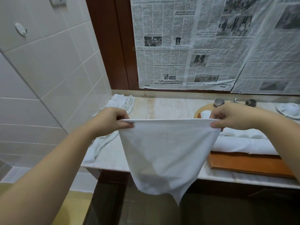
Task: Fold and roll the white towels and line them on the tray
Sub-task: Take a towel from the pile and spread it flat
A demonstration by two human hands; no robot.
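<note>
A white towel [164, 153] hangs in the air above the front edge of the counter, stretched flat along its top edge. My left hand [112, 120] pinches its top left corner and my right hand [232, 117] pinches its top right corner. The towel's lower part droops to a point below counter level. On the right lies an orange wooden tray [246, 163] with rolled white towels [240, 142] lined up on it, partly hidden by my right forearm. A heap of loose white towels [120, 103] lies at the counter's back left, trailing toward the front edge.
The marble counter [168, 108] runs along a mirror covered with newspaper [194, 46]. Two metal tap handles [219, 102] and a round wooden board [201, 111] sit at the back right, beside a white dish [289, 109]. A tiled wall stands on the left.
</note>
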